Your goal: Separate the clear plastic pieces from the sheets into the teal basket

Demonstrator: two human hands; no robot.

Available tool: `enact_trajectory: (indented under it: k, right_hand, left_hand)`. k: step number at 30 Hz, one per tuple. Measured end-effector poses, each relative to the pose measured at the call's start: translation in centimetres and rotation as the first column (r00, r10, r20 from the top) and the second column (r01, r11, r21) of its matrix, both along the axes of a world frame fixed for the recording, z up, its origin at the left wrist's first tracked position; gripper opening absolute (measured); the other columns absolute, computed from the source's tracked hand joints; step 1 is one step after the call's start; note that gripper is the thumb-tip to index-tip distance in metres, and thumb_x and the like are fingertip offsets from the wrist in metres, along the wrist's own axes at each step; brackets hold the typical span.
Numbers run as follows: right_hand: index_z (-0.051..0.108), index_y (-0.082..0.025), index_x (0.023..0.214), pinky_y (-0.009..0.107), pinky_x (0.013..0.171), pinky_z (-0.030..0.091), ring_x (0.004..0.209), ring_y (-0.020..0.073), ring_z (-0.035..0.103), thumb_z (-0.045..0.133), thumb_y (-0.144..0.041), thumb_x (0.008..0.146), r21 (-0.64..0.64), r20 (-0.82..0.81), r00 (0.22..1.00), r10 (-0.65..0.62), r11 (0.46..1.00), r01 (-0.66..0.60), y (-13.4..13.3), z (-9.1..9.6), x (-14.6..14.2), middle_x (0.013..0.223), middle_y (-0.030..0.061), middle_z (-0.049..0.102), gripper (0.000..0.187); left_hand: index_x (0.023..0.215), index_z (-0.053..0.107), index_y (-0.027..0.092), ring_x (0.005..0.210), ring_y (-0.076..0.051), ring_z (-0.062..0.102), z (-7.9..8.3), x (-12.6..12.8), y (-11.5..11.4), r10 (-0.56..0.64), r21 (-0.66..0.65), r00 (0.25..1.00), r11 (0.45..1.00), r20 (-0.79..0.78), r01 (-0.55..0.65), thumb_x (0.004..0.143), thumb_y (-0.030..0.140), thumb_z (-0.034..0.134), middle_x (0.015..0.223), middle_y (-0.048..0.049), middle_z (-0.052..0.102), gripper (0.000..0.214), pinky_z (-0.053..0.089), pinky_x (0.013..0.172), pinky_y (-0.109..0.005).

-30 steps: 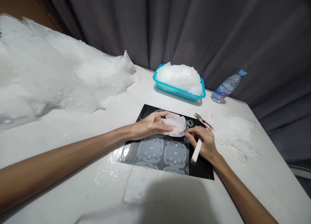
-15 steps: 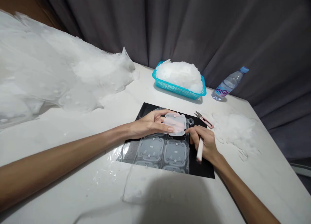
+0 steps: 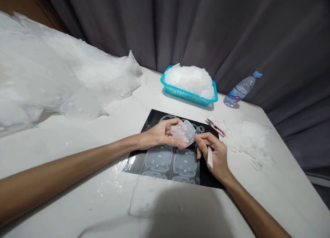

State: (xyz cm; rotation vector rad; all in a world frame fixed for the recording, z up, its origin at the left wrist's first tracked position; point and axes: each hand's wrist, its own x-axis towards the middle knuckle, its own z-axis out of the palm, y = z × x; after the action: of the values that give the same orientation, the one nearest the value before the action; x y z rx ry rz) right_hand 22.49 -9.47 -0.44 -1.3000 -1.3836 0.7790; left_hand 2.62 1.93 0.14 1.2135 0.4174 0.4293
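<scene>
My left hand (image 3: 167,133) pinches a translucent, rounded-square silicone piece (image 3: 190,131) between thumb and fingers, held tilted above a black mat (image 3: 210,176). Closed around a slim tool with a pale handle (image 3: 210,158) is my right hand (image 3: 213,150); its fingertips meet the lower right edge of the piece. The tool's working end is too small to make out. Beneath both hands, a clear sheet with several similar rounded-square shapes (image 3: 184,161) lies on the mat and runs past its front edge.
Thread snips (image 3: 216,127) with pink handles lie right of the mat, beside a heap of clear scraps (image 3: 251,136). Behind stand a blue basket (image 3: 189,97) piled with white translucent pieces and a water bottle (image 3: 242,89). A large filled plastic bag (image 3: 64,73) covers the back left.
The silicone piece has turned in my left hand and now sits tilted, one corner toward the right. My right hand has moved slightly left and up, bringing its fingertips onto the edge.
</scene>
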Motion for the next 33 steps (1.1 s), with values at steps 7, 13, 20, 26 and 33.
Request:
enact_trajectory:
  k: [7, 13, 20, 26, 33]
  right_hand:
    - [0.069, -0.020, 0.094, 0.020, 0.042, 0.041, 0.040, 0.0094, 0.052, 0.058, -0.046, 0.104, -0.028, 0.018, 1.000, 0.004, 1.000, -0.004, -0.4, 0.1, -0.3, 0.051, -0.0058, 0.058, 0.030]
    - [0.069, -0.020, 0.100, 0.021, 0.047, 0.038, 0.050, 0.0088, 0.050, 0.072, -0.031, 0.094, 0.112, 0.121, 0.987, 0.102, 0.987, -0.116, -0.5, 0.3, -0.8, 0.061, -0.0057, 0.057, 0.013]
    - [0.071, -0.020, 0.098, 0.025, 0.052, 0.041, 0.056, 0.0110, 0.052, 0.070, -0.030, 0.096, 0.149, 0.170, 0.984, 0.057, 0.985, -0.083, -0.7, 0.1, -1.0, 0.065, -0.0024, 0.062, 0.010]
    - [0.071, -0.020, 0.099, 0.024, 0.051, 0.039, 0.055, 0.0095, 0.051, 0.070, -0.026, 0.096, 0.118, 0.096, 0.992, 0.078, 0.989, -0.089, -0.8, 0.2, -1.0, 0.066, -0.0025, 0.062, 0.007]
    - [0.069, -0.020, 0.099, 0.023, 0.048, 0.035, 0.052, 0.0084, 0.044, 0.069, -0.028, 0.096, 0.076, 0.052, 0.994, 0.098, 0.992, -0.102, -0.6, 0.7, -1.0, 0.065, -0.0047, 0.057, 0.008]
  left_hand:
    - [0.095, 0.064, 0.017, 0.071, -0.012, 0.065, 0.3, 0.1, -0.2, -0.019, 0.053, 0.999, 0.998, -0.028, 0.021, 0.068, 0.024, 0.096, 0.081, 0.0024, 0.070, 0.042, 0.050, 0.068, -0.023]
    - [0.082, 0.057, 0.017, 0.061, -0.009, 0.058, 0.7, -0.2, 0.0, 0.046, 0.073, 0.996, 0.996, -0.074, -0.041, 0.068, 0.026, 0.096, 0.073, 0.0043, 0.067, 0.042, 0.041, 0.056, -0.019]
    - [0.091, 0.060, 0.017, 0.067, -0.009, 0.059, 0.6, 0.0, 0.0, 0.055, 0.060, 0.998, 0.997, -0.016, -0.054, 0.071, 0.024, 0.094, 0.079, 0.0027, 0.068, 0.040, 0.043, 0.060, -0.019]
    - [0.096, 0.064, 0.017, 0.068, -0.010, 0.059, 0.9, 0.0, -0.2, 0.110, 0.110, 0.994, 0.988, -0.013, -0.108, 0.069, 0.025, 0.095, 0.080, 0.0031, 0.067, 0.042, 0.044, 0.062, -0.020]
    - [0.085, 0.068, 0.015, 0.069, -0.012, 0.062, 0.6, -0.1, -0.2, 0.102, 0.143, 0.994, 0.985, -0.030, -0.097, 0.070, 0.029, 0.094, 0.080, -0.0009, 0.071, 0.033, 0.047, 0.063, -0.022]
